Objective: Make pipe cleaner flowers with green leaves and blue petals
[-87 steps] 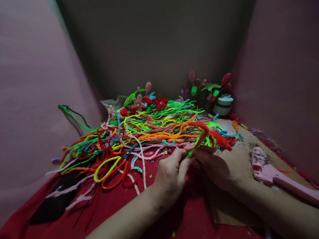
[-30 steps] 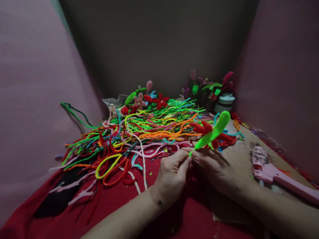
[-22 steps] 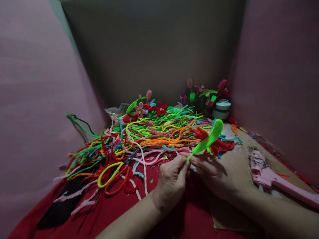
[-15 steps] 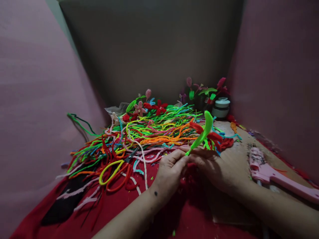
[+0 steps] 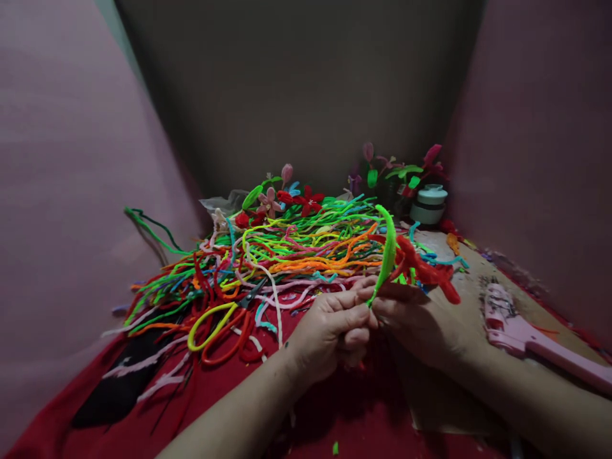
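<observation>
My left hand [image 5: 329, 331] and my right hand [image 5: 415, 322] meet at the middle of the red cloth, fingers pinched together. Between them they hold the base of a green pipe-cleaner leaf [image 5: 386, 252] that stands nearly upright. Red pipe-cleaner petals [image 5: 428, 271] stick out behind the leaf, above my right hand. Just beyond the hands lies a big heap of coloured pipe cleaners [image 5: 268, 255].
Yellow-handled scissors [image 5: 217, 315] lie in the heap, left of my hands. A pink glue gun [image 5: 521, 331] rests on brown cardboard at the right. Finished pipe-cleaner flowers [image 5: 287, 197] and a small white jar [image 5: 429, 204] stand at the back. Pink walls close both sides.
The green leaf has swung from leaning right to standing nearly upright as my hands turned it. The red petals have shifted to the right of it. My hands stayed in the same spot.
</observation>
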Available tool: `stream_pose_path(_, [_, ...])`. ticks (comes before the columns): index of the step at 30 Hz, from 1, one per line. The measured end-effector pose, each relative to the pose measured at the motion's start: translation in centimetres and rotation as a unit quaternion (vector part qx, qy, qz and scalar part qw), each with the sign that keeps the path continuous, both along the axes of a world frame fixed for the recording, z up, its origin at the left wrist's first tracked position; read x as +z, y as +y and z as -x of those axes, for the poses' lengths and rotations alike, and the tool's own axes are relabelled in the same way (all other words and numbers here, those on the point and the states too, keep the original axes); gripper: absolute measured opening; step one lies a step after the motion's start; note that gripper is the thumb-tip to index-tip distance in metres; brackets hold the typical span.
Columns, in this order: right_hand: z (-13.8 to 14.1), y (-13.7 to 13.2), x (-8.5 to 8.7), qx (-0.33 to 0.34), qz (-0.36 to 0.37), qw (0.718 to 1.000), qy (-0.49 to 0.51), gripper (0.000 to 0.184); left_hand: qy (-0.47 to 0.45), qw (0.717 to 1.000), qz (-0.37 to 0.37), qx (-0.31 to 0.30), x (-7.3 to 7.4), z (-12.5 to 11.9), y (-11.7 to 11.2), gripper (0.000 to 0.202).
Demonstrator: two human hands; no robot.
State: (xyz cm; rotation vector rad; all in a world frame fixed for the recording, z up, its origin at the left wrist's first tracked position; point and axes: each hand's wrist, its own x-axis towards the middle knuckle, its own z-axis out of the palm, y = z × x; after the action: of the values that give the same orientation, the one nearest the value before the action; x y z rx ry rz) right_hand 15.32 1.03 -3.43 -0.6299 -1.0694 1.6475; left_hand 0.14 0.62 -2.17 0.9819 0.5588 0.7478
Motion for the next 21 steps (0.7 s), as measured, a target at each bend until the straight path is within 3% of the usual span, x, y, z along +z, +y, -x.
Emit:
stream_pose_path(4, [0.5,-0.4,0.7,-0.029,0.017,0.999,0.023,0.011,0.096,0.985,-0.12,0.075,0.4,-0.3,-0.2,0.017])
stream_pose_path(8, [0.6,-0.3,0.3,-0.064,0.043,0.997,0.023,0.011,0.222,0.916,-0.273,0.192,0.2,-1.2,-0.5,0.019])
stream_pose_path(10, [0.5,-0.2,0.1,-0.082,0.027,0.996,0.006,0.011,0.247,0.893,-0.298,0.229,0.1,-1.5,-0.5,0.019])
stream_pose_path(12, [0.3,-0.2,0.2,-0.099,0.003,0.995,-0.023,0.011,0.245,0.899,-0.276,0.236,0.2,-1.6,-0.4,0.021])
stream_pose_path(17, [0.0,-0.6,2.2,-0.096,-0.04,0.985,-0.139,0.01,0.198,0.95,-0.152,0.188,0.6,-1.4,-0.2,0.026])
stream_pose_path(21, [-0.1,-0.6,1.9,-0.061,-0.051,0.991,-0.105,0.008,0.093,0.982,-0.075,0.144,0.4,-0.9,0.0,0.026])
